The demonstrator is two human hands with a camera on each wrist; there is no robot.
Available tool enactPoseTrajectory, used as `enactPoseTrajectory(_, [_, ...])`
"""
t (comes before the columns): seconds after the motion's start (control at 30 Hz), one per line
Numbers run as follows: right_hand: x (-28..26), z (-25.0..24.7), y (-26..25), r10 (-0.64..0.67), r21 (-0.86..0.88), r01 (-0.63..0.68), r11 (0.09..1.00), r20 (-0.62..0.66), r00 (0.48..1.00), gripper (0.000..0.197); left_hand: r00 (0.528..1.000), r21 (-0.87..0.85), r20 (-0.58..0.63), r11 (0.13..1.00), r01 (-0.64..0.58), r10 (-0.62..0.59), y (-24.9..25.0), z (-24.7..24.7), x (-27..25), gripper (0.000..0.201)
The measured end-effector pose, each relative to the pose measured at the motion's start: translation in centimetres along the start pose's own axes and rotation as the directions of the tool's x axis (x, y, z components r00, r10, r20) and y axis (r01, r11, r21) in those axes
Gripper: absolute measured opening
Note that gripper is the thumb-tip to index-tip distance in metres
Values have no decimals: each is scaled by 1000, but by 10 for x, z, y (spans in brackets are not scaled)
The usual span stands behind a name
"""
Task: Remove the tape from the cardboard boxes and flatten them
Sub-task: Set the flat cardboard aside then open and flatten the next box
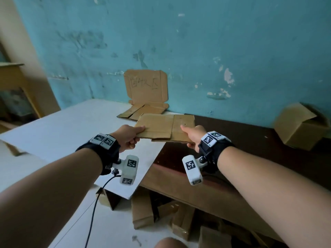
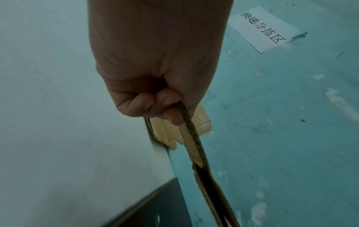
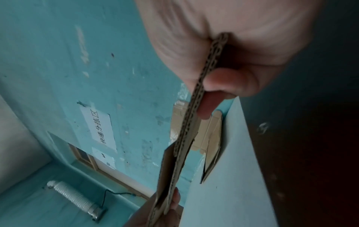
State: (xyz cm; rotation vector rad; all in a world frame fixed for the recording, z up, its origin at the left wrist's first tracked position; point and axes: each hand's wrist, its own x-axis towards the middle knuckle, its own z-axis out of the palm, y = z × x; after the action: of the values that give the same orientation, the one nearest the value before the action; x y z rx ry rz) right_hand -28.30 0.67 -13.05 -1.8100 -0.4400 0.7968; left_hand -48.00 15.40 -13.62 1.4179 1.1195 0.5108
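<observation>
A flattened brown cardboard box (image 1: 164, 127) is held level above the table between both hands. My left hand (image 1: 131, 136) pinches its near left edge, thumb on top and fingers curled below. My right hand (image 1: 190, 136) pinches the near right edge the same way. In the left wrist view the corrugated edge (image 2: 191, 138) runs out of my curled fingers (image 2: 170, 114). In the right wrist view the box edge (image 3: 196, 98) sits between thumb and fingers (image 3: 211, 101). No tape shows on this box.
Flattened cardboard (image 1: 143, 110) lies at the back by the blue wall, under a cardboard sign (image 1: 146, 85) leaning on it. An upright open box (image 1: 299, 126) stands at the right on the dark table (image 1: 250, 140). A white board (image 1: 71, 133) covers the left. Several boxes (image 1: 161, 212) lie below.
</observation>
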Motion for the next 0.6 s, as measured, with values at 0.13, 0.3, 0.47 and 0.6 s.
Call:
enactPoseTrajectory(0.13, [46, 43, -19, 17, 17, -19, 1000, 68, 998, 47, 994, -34, -112, 999, 3, -6, 2, -26, 46, 32])
enactPoseTrajectory(0.3, [108, 79, -42, 71, 19, -77, 997, 235, 969, 4, 987, -29, -158, 999, 38, -42, 8, -54, 116, 36])
enactPoseTrajectory(0.47, [157, 94, -61, 59, 21, -69, 997, 305, 950, 10, 988, 4, -138, 997, 76, -75, 20, -69, 179, 36])
enactPoseTrajectory(0.6, [189, 109, -69, 19, -21, -15, 1000, 244, 970, 8, 984, -37, -164, 997, 64, -69, 33, -74, 210, 26])
